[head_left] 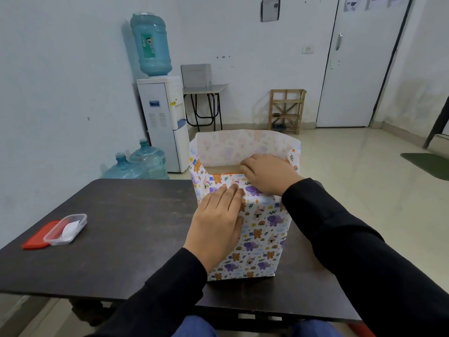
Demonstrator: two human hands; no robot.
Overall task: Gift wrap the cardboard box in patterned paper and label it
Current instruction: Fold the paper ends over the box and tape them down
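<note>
1. The left hand presses straight, closed fingers on the patterned paper, probably to keep the wrap tight.
2. The right hand bends its fingers on the near top flap; whether it pinches, I cannot tell.
3. One cardboard box stands on the surface; one clear container and one red lid lie well apart.

The left sleeve and right sleeve, across the lower frame, are plain black, long, close at the wrist. The left hand and right hand are bare. Blue trousers show at bottom centre.
</note>
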